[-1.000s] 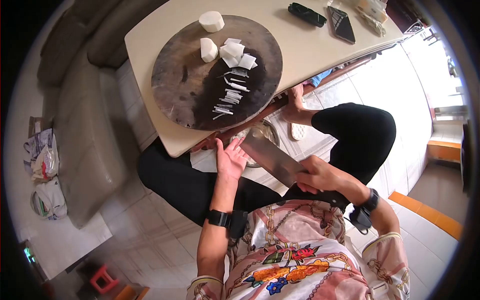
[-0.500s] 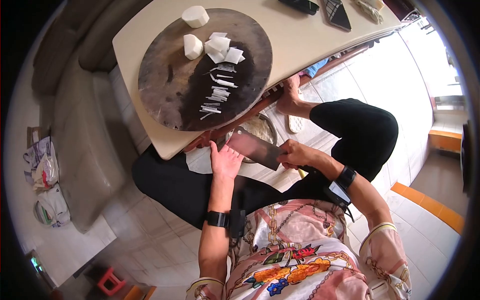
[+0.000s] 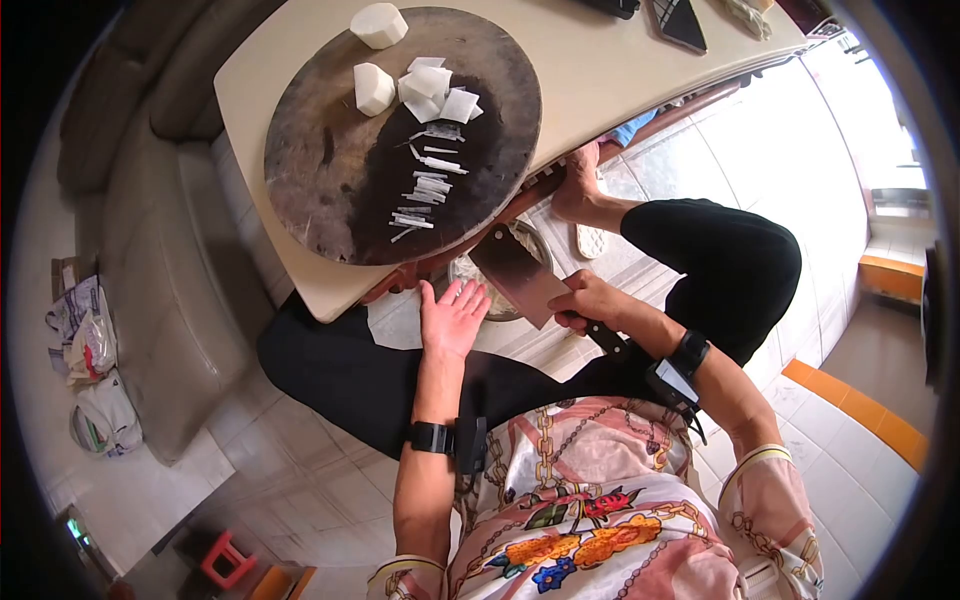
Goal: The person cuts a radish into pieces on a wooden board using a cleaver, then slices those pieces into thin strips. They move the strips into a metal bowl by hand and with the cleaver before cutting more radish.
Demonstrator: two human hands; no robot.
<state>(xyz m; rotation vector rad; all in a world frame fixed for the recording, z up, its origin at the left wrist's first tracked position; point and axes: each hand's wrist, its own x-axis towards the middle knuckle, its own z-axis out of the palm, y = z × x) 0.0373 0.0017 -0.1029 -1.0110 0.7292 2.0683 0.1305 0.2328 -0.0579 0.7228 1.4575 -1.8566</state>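
My right hand (image 3: pixel 590 300) grips the black handle of a broad cleaver (image 3: pixel 518 277), its blade pointing up and left. Palm up and fingers spread, my left hand (image 3: pixel 453 318) is held just left of the blade, apart from it, with nothing in it. Below both hands, partly hidden by the cleaver, a metal bowl (image 3: pixel 541 243) with pale contents stands low by the table. On the round wooden chopping board (image 3: pixel 310 170) lie thin white strips (image 3: pixel 430 187) in a row, a pile of white slices (image 3: pixel 425 90) and two white vegetable chunks (image 3: pixel 375 90), perhaps radish.
The board rests on a cream table (image 3: pixel 590 90) with a phone (image 3: pixel 678 24) at its far side. My knees flank the bowl. A sofa (image 3: pixel 165 300) stands left, and a red stool (image 3: pixel 228 560) is at lower left.
The cleaver has swung away from my left palm, its blade tip moving up and right. My left hand stays nearly in place, fingers more spread. The view has shifted slightly.
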